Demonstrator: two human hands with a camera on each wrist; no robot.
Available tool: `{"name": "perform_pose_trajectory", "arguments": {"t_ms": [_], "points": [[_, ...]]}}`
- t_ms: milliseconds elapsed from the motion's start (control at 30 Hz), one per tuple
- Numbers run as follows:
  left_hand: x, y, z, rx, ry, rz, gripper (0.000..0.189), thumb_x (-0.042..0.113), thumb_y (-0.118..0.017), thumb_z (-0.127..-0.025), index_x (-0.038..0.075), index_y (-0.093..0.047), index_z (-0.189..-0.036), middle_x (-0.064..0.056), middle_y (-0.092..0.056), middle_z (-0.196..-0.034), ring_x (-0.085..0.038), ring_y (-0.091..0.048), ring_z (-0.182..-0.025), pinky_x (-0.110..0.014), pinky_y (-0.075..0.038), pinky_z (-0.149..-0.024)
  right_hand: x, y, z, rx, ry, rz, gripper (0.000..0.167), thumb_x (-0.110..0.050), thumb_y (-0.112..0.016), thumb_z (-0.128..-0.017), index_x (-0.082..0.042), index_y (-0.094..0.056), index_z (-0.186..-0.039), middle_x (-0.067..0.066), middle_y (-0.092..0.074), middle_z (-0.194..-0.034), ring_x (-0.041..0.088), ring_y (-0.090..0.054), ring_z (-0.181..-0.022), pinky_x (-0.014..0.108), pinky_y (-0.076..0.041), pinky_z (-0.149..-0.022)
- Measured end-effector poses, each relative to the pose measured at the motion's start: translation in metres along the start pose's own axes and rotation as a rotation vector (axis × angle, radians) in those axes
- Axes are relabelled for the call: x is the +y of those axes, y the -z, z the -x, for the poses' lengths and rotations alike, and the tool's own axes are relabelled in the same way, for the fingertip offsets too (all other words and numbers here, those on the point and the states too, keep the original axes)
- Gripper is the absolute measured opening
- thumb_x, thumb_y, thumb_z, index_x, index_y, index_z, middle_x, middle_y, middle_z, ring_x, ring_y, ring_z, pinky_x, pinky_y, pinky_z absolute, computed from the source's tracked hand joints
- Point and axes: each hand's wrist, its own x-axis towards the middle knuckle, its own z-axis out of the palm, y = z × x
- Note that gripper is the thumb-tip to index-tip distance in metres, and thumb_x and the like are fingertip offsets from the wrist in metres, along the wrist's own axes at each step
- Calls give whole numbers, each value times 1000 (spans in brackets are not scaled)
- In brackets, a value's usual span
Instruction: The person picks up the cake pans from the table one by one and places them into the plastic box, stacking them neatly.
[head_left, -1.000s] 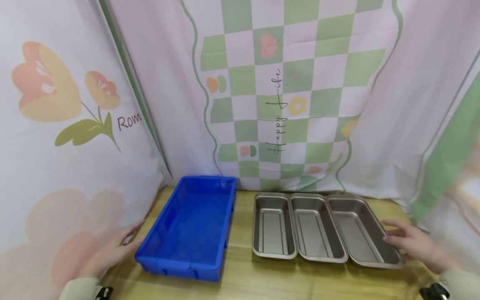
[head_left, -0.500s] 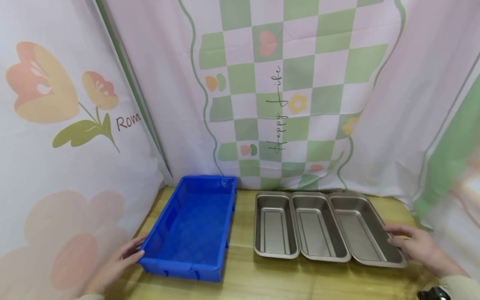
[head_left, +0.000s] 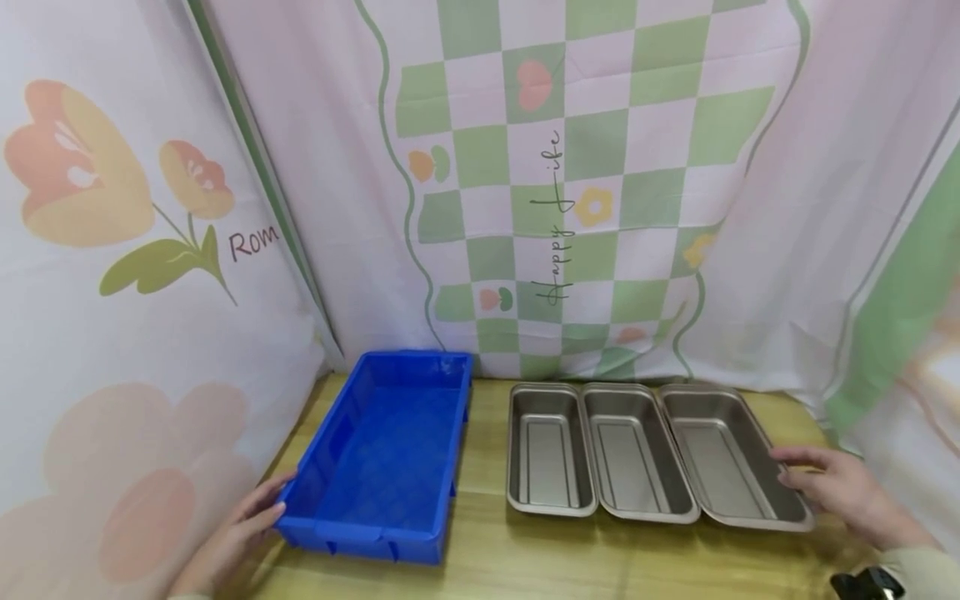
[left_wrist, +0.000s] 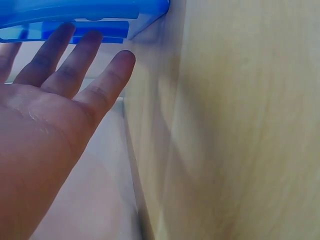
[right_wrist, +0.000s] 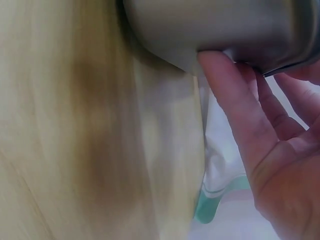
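In the head view, a blue plastic bin (head_left: 397, 450) stands on the left of the table. My left hand (head_left: 236, 529) is at its near left side, fingertips at the outer wall. The left wrist view has the hand's straight, spread fingers (left_wrist: 72, 72) close under the bin's rim. On the right, three metal loaf pans stand side by side: a left pan (head_left: 550, 450), a middle pan (head_left: 630, 454) and a right pan (head_left: 723, 458). My right hand (head_left: 840, 496) touches the right pan's outer side, with extended fingers (right_wrist: 235, 100) against the metal wall.
The wooden table (head_left: 480, 550) carries both the bin and the pans. A checked curtain (head_left: 562, 208) hangs right behind them, and a flowered curtain (head_left: 150, 333) borders the left side. White and green cloth (head_left: 862, 400) hangs at the right.
My left hand has come from beside the bin to its near left wall. The right hand has shifted slightly and stays at the right pan. Bin and pans stand practically where they were.
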Motion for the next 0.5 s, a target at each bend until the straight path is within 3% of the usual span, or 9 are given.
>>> {"name": "perform_pose_trajectory", "arguments": {"t_ms": [100, 300, 367, 500], "points": [[0, -1, -1, -14, -5, 32, 50, 6, -42, -104, -3, -27, -151, 26, -48, -135, 9, -44, -120, -19, -44, -91, -3, 4, 0, 3, 11, 8, 40, -1, -68, -88, -39, -68, -100, -8, -56, -70, 4, -41, -45, 31, -40, -40], [-6, -1, 0, -38, -32, 96, 49, 4, -38, -105, -1, -25, -152, 23, -48, -136, 4, -46, -120, -26, -49, -86, -7, 11, 0, -8, 43, 20, 17, 2, -65, -89, -3, -67, -105, -18, -63, -91, 6, -55, -69, 29, -47, -54], [-8, -1, 0, -46, -50, 101, 49, 4, -37, -105, -1, -24, -152, 21, -47, -137, 3, -46, -120, -26, -48, -87, -10, 13, -1, -5, 45, 2, 16, 2, -64, -90, -6, -66, -103, -18, -62, -90, 5, -56, -74, 29, -47, -56], [-10, -3, 0, -50, -75, 140, 49, 2, -35, -105, -1, -24, -152, 18, -48, -137, 1, -47, -119, -24, -47, -88, -19, 15, -3, -3, 52, -74, 30, 4, -62, -90, -23, -68, -100, -17, -63, -89, 4, -57, -74, 29, -47, -55]]}}
